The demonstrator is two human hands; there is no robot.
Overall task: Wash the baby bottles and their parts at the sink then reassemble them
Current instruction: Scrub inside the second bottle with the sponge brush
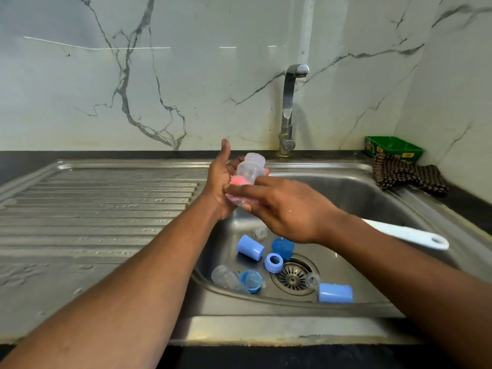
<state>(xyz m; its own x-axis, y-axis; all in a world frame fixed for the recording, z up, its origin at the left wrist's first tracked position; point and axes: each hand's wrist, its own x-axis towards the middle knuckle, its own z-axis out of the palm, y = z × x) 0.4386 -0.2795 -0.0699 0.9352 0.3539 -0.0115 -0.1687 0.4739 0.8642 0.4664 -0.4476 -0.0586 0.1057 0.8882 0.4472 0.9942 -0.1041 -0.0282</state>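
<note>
Over the sink's left rim my left hand [221, 182] holds a pink sponge [235, 181] under a clear baby bottle [251, 167], thumb pointing up. My right hand [282, 209] grips the bottle's lower end, fingers wrapped over bottle and sponge. Down in the steel sink [372, 190] lie two light blue caps [250, 247] [335, 292], a blue ring [273, 262], a darker blue piece [282, 247], another clear bottle [225, 276] with a blue collar and teat [251, 280], and a clear teat [312, 280].
The tap [290, 107] stands behind the basin with no water showing. A white brush handle [407, 233] leans on the sink's right side. A checked cloth [407, 174] and a green box [394, 147] sit at the back right. The ribbed drainboard [93, 214] stretches left.
</note>
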